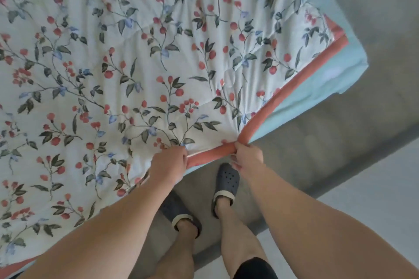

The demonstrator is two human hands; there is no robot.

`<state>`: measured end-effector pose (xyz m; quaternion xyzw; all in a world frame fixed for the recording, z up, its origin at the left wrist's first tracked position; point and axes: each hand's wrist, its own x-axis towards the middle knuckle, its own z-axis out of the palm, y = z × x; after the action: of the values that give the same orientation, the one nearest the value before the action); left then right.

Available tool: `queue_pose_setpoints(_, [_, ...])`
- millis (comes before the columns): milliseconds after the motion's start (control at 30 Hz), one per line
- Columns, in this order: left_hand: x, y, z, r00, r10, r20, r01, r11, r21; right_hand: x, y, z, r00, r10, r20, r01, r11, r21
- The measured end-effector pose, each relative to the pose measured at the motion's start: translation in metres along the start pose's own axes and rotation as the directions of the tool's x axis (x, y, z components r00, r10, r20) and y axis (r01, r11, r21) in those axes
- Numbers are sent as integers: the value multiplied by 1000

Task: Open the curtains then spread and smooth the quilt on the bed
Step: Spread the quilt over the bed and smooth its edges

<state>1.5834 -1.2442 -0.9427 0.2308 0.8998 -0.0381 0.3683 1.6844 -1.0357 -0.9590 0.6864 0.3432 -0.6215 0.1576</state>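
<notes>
A white quilt (127,70) printed with red berries and dark leaves lies spread over the bed and fills most of the view. It has a coral-red border (285,99) along its edge. Both hands hold that border at the bed's near side. My left hand (169,164) grips the quilt edge from above, fingers curled over it. A short way to the right, my right hand (248,157) pinches the border where it bends. Light blue sheet (317,88) shows beyond the border at the bed's corner. No curtains are in view.
Grey carpet (340,142) runs along the bed's side, with pale floor (374,210) beyond it at the lower right. My two feet in dark clogs (225,186) stand on the carpet right below my hands.
</notes>
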Motion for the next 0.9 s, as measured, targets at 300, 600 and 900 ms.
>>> queue_pose_setpoints(300, [53,102,-82,990,87,-114,-113,960,-255,5,-124,-57,985,-171,13,162,950,267])
queue_pose_setpoints(600, [117,228,-100,981,163,-108,-187,945,-270,39,-122,-121,994,-15,-111,15,1000,0])
queue_pose_setpoints(900, [159,290,-171,965,109,-238,-224,813,-538,48,-295,-167,906,-315,-282,354,930,100])
